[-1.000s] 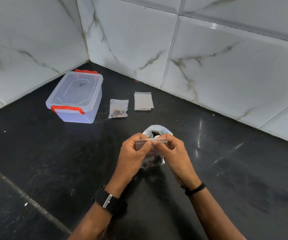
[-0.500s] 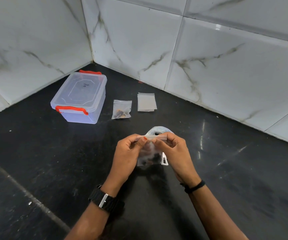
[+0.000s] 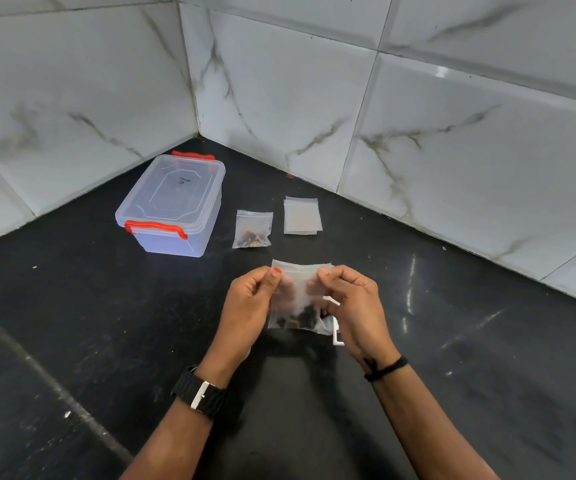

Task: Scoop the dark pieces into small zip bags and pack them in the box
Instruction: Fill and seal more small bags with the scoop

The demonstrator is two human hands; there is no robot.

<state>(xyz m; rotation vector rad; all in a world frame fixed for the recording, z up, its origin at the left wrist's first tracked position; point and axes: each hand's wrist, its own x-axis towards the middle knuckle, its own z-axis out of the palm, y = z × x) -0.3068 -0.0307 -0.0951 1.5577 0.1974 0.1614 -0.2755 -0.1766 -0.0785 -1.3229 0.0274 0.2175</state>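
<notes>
1. Left hand (image 3: 248, 306) and right hand (image 3: 352, 306) hold one small zip bag (image 3: 298, 299) up between them, above the black tabletop (image 3: 106, 323), in the middle of the view
2. Left grip: thumb and fingers curled in, pinching the bag's top left edge near the zip strip; the thumbnail is painted orange-red
3. Right grip: fingers curled, pinching the top right edge of the same bag
4. The bag hangs upright; dark pieces (image 3: 302, 317) sit clumped along its bottom
5. A white plastic part (image 3: 336, 336) shows just below and behind the bag, beside the right palm; most of it is hidden, so what it is cannot be told
6. A second small zip bag (image 3: 252, 229) with dark pieces lies flat on the tabletop, farther back, just right of the box
7. A flat pile of empty zip bags (image 3: 302, 216) lies just right of that one, near the tiled wall (image 3: 452, 150)
8. Clear plastic box (image 3: 172, 206) stands back left near the wall corner, lid on, orange-red clasps at its front and back ends, a dark scribble on the lid
9. Black watch (image 3: 201, 393) on the left wrist; black cord band (image 3: 386, 368) on the right wrist
</notes>
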